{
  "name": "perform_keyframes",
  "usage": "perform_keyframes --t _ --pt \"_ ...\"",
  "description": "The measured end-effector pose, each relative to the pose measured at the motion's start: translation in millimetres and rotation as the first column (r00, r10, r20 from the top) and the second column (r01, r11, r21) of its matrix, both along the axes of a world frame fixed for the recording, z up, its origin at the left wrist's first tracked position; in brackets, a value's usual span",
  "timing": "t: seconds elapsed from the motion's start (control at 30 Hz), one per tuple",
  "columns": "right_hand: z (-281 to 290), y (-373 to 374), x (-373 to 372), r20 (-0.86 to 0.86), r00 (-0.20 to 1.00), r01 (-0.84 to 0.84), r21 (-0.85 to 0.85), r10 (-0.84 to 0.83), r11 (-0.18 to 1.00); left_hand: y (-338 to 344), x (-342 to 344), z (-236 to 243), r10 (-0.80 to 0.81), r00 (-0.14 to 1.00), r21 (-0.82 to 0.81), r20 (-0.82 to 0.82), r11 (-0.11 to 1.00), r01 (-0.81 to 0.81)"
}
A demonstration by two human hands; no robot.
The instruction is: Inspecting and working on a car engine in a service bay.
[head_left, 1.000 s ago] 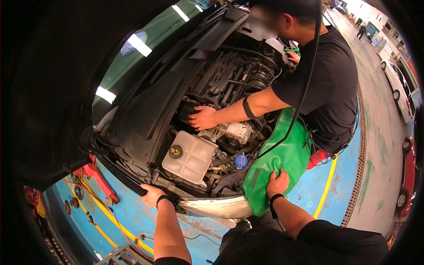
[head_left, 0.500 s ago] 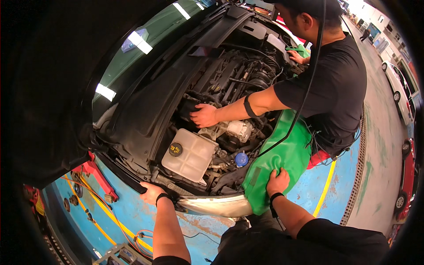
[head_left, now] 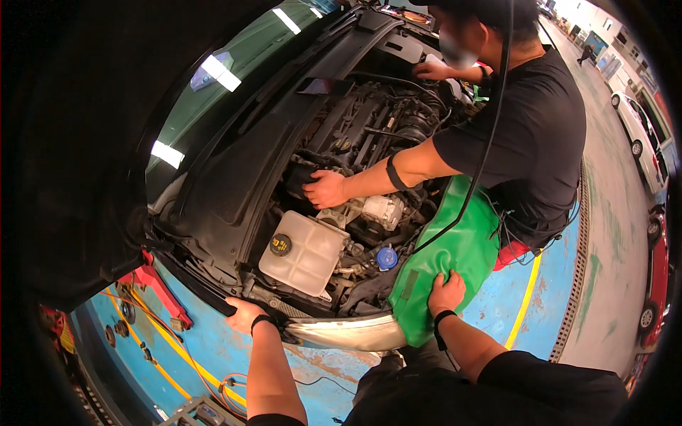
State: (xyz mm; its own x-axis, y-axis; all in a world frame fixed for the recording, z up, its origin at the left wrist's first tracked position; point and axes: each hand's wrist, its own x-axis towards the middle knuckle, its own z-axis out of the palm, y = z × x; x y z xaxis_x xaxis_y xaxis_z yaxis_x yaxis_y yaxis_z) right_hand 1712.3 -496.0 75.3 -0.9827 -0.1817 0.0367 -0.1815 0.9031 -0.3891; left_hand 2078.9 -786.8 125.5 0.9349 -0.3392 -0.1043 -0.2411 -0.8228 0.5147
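While the bright green, pliable sheet [head_left: 458, 241] lay draped over the front border of the dark, open engine bay [head_left: 373, 290], its lower end touching the pale, elongated headlamp [head_left: 348, 334], the right hand [head_left: 447, 292] rested on it, fingers loosely bent and unclenched against its surface. The left hand [head_left: 244, 314] touched the narrow black edge [head_left: 206, 297] of the car's bodywork, past the headlamp's other end; whether it gripped that edge I could not tell, its fingertips being partly hidden. Farther in, between the two hands, a squarish, translucent plastic tank [head_left: 305, 259] with a round black cap [head_left: 281, 245] sat near a round blue cap [head_left: 387, 258]. Beyond these, a co-worker in a black short-sleeved shirt [head_left: 536, 135] leaned over the bay, near hand [head_left: 325, 189] against a black part, far hand [head_left: 433, 69] above the opposite side. Around the car spread a worn, blue-painted floor [head_left: 550, 291], with a red metal frame [head_left: 160, 287] at left and, past a perforated drain strip [head_left: 582, 213], a parked white car [head_left: 639, 128] at right.
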Motion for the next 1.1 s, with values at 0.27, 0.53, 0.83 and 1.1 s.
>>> perform_keyframes --t 0.27,0.53,0.83,1.1 --pt "-3.8 1.9 0.3 -0.024 1.0 -0.013 -0.021 0.013 1.0 0.3 -3.0 8.4 -0.01 0.999 0.051 -0.045 0.999 0.013" --pt "-6.0 3.6 -1.2 -0.049 0.999 -0.018 -0.021 0.017 1.0 0.8 -4.9 11.1 -0.019 0.997 0.06 -0.072 0.998 0.023" --pt "-10.2 4.7 -1.9 -0.066 0.998 -0.025 -0.023 0.024 0.999 -0.7 -2.3 5.5 -0.008 0.998 0.067 -0.065 0.998 0.013" --pt "-3.9 2.3 -0.5 -0.044 0.999 -0.014 -0.018 0.014 1.0 -1.2 -0.2 0.2 -0.008 0.999 0.056 -0.039 0.998 0.01"
